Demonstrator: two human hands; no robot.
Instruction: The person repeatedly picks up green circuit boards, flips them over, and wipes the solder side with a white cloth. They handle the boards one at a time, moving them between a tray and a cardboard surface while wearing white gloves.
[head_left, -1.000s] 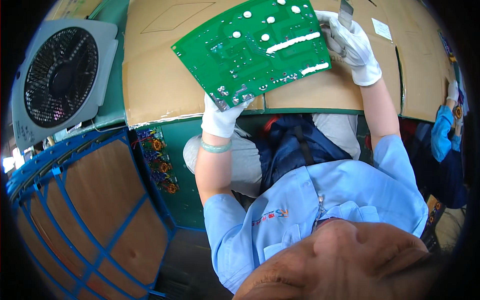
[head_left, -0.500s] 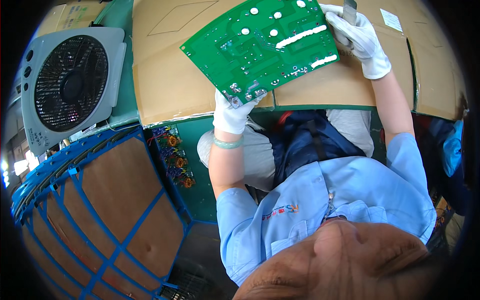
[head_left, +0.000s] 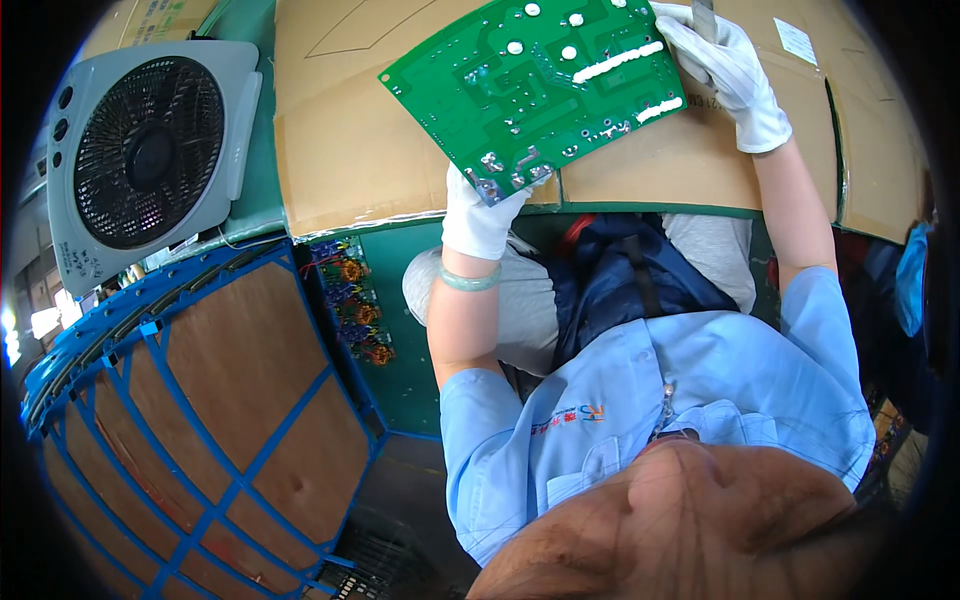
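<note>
A large green circuit board (head_left: 540, 110) is held tilted above the cardboard, its soldered side facing up. White strips and several round white dabs mark that side. My left hand (head_left: 478, 222), in a white glove, grips the board's near corner; its fingers are mostly hidden beneath. At the board's right edge is my right hand (head_left: 725, 75), gloved too, closed around a flat grey metal tool (head_left: 703, 18). The tool's upper end runs out of the picture, so its exact kind does not show. Whether the right fingertips also touch the board, I cannot tell.
Brown cardboard (head_left: 350, 150) covers the green bench top. A grey box fan (head_left: 150, 155) stands at the left. Below it is a blue-framed rack with wooden panels (head_left: 245, 370). Small boards with coloured wires and coils (head_left: 355, 300) lie beside my left arm.
The whole scene has shifted slightly right and up in the picture. Both hands keep their hold, and the board stays at much the same tilt.
</note>
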